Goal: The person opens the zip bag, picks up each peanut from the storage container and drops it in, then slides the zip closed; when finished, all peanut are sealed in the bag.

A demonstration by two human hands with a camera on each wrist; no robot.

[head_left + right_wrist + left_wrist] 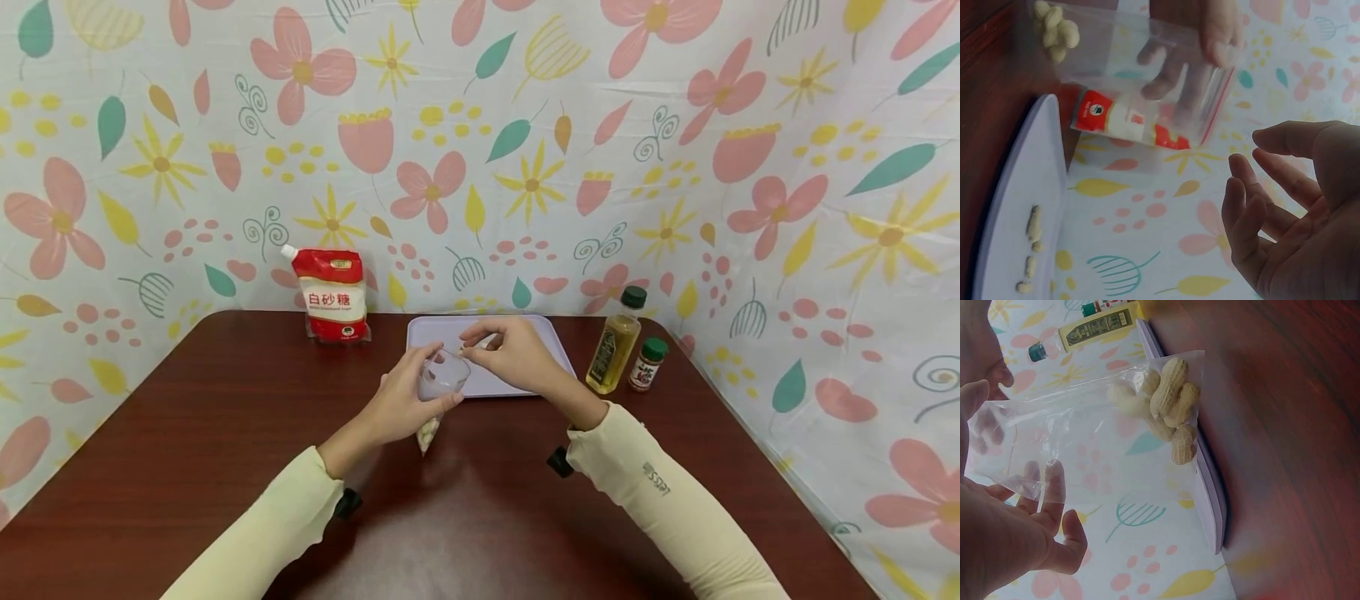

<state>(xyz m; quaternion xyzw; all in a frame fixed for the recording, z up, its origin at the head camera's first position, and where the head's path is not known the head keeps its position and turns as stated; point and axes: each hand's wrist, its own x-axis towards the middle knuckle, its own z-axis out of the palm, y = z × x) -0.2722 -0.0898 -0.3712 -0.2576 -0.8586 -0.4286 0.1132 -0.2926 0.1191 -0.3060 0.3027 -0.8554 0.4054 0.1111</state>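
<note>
My left hand (405, 396) grips a clear plastic bag (1097, 444) by its upper part, thumb on one side and fingers on the other. Several unshelled peanuts (1169, 394) lie in its bottom end, and a red strip (1216, 106) runs along its mouth. Beside that mouth is my right hand (517, 354), its fingers loosely bent. In the right wrist view its thumb and forefinger tips are close together with nothing visible between them. Behind the hands lies a pale lilac tray (483, 387), with a few more peanuts (1034, 225) on it.
A red and white sugar pouch (335, 296) with a white cap stands at the back left. At the right of the tray are an oil bottle (615, 346) and a small green-capped jar (647, 367). All stand on the dark wooden table (225, 433), against a flowered cloth (431, 192).
</note>
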